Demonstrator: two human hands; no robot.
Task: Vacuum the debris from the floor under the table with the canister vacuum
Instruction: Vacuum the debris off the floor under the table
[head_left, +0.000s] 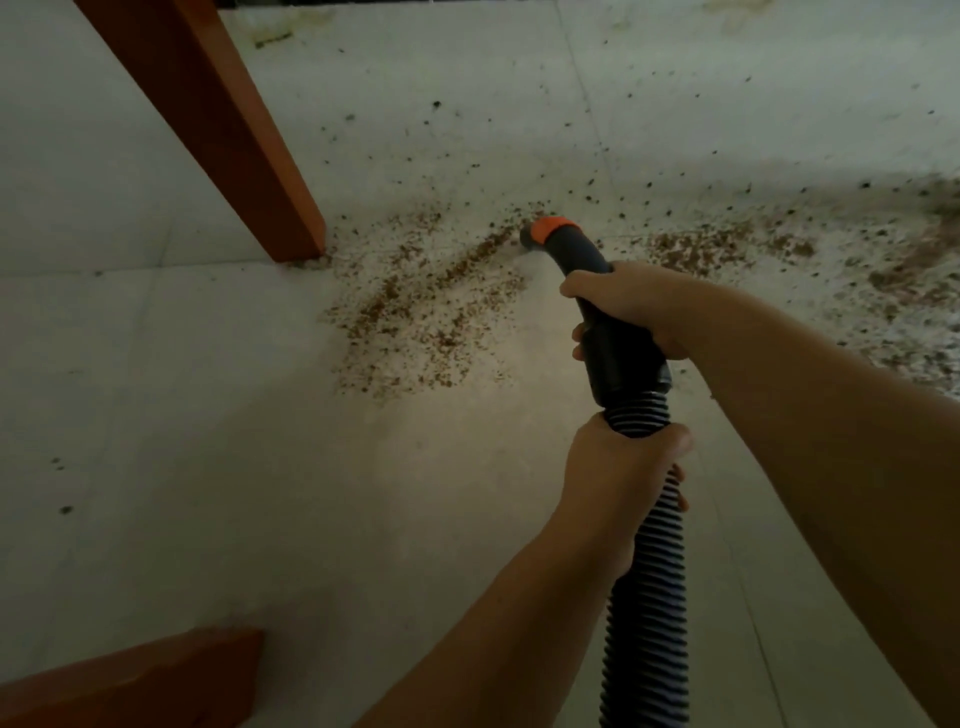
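Head view — both hands clasping black vacuum hose (647, 571), right hand (631, 306) on handle, left hand (618, 467) on ribs — orange-collared tip amid brown debris (415, 312).

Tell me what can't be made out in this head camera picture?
- Canister vacuum body: out of view; the hose runs off the bottom edge.
- Nozzle opening: faces away, toward the floor.
- Table top: cut off; only the table leg shows.
- Debris: specks too small to identify.

Orange-collared black nozzle (551, 232), brown debris (415, 306)
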